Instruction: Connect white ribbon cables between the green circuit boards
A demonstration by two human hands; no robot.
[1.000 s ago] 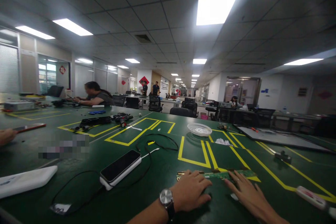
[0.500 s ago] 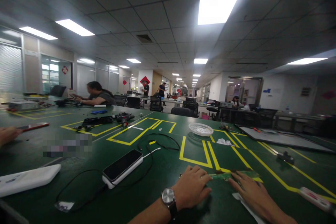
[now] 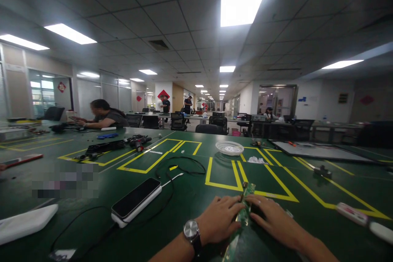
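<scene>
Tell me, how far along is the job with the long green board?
Turning looks done: the green board now points away instead of lying sideways. In hand: the left hand and right hand both touch it, from either side. Still to do, I think: letting go, since neither is off it.

an open-plan office, apparently, with mesh chairs (image 3: 178,121), ceiling light panels (image 3: 244,5) and long desks (image 3: 211,117)
</scene>
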